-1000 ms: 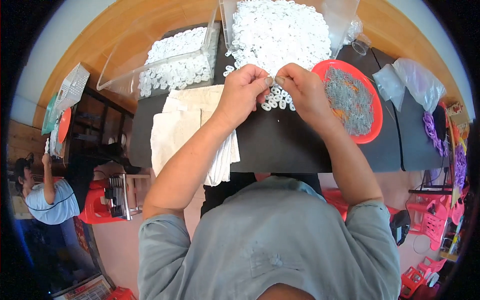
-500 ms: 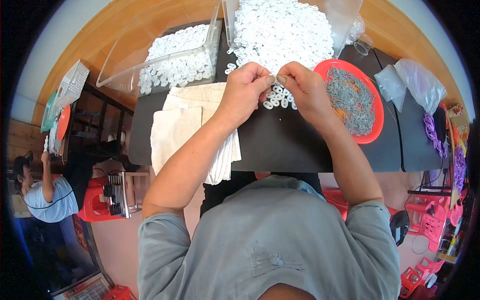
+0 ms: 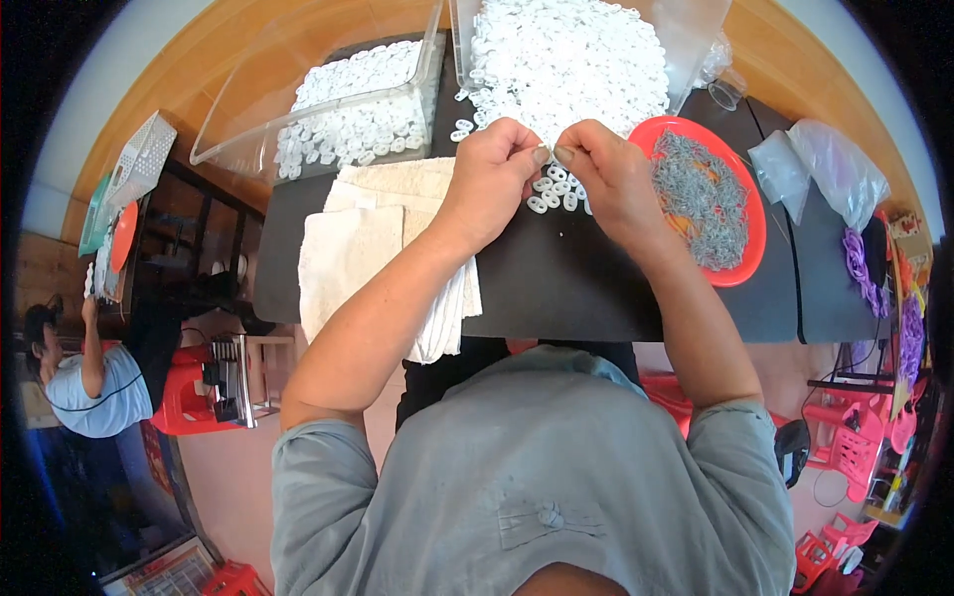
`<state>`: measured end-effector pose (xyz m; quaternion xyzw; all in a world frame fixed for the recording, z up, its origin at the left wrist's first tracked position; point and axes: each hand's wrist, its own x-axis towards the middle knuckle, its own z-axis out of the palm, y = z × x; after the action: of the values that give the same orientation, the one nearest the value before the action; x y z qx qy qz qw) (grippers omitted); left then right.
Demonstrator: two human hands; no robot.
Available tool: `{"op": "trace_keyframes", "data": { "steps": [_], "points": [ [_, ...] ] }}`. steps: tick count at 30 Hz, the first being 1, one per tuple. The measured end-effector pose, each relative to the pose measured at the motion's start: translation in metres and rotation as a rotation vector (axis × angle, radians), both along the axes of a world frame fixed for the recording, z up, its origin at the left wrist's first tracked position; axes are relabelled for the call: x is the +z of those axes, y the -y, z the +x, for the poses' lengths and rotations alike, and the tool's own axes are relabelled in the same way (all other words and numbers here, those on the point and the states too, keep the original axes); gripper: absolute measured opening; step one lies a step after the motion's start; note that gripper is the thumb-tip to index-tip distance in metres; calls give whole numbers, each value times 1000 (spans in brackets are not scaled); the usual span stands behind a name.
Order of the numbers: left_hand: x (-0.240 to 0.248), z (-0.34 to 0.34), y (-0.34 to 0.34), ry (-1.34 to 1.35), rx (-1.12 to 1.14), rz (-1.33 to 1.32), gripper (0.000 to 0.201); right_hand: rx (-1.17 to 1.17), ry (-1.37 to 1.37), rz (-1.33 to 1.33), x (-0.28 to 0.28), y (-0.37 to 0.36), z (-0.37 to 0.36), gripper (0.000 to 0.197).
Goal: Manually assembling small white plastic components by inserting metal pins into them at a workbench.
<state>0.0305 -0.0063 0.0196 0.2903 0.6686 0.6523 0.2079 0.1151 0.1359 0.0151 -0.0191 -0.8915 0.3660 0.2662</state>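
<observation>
My left hand and my right hand meet fingertip to fingertip above the dark table. Thumb and forefinger are pinched on each side; whatever they hold is too small and too covered to name. Just below the fingertips lie several loose white oval plastic pieces with holes in them. Beyond the hands spreads a large heap of the same white pieces. Beside my right hand is a red dish filled with small grey metal parts, perhaps springs or pins.
Folded cream cloths lie under my left forearm. A clear plastic bin at the far left holds more white pieces. Clear plastic bags and purple cord are at the right. Another person sits at the far left.
The pinched fingertips stay together in nearly the same place. The view has shifted slightly; nothing else visibly changes on the table.
</observation>
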Motion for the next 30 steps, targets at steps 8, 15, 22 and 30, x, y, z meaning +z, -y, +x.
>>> {"op": "trace_keyframes", "data": {
  "steps": [8,15,22,30],
  "points": [
    [-9,-3,1,78,-9,43,11,-29,-41,81,-4,10,-9,3],
    [-8,-7,-1,179,13,46,11,-52,-181,164,-4,4,-5,8],
    [-6,-7,-2,147,16,15,11,-90,-146,475,0,5,-3,11],
    [-4,-4,-1,142,0,-8,12,-117,-85,433,-3,7,-2,8]
  ]
}}
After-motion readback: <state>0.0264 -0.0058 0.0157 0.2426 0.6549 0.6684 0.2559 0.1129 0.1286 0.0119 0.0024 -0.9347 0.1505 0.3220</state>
